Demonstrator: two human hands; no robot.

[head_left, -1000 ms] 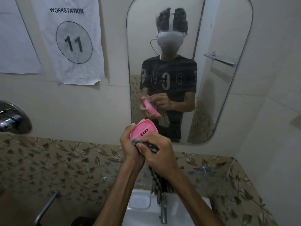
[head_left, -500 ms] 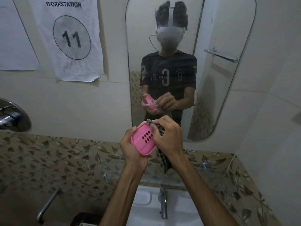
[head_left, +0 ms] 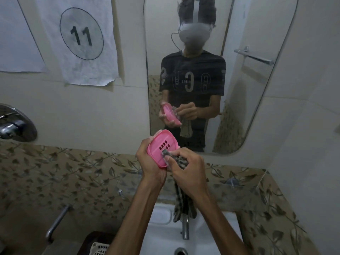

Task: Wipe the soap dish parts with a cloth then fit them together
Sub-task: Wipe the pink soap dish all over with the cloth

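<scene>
My left hand [head_left: 150,163] holds a pink oval soap dish part [head_left: 161,147] with several drain slots, tilted so its slotted face points toward me. My right hand [head_left: 185,167] grips a dark checked cloth [head_left: 179,160] and presses a bunched corner against the lower right of the pink part. The rest of the cloth [head_left: 184,203] hangs down under my right wrist over the basin. No other dish part is in view.
A white washbasin [head_left: 207,234] with a chrome tap [head_left: 184,229] lies below my arms. A mirror [head_left: 239,89] on the wall ahead reflects me. A chrome fixture [head_left: 12,126] sticks out at left, a pipe [head_left: 57,221] lower left, a white basket [head_left: 99,249] at the bottom.
My right hand moved the cloth from the top edge of the pink part down to its lower right face. The left hand tilted the part slightly.
</scene>
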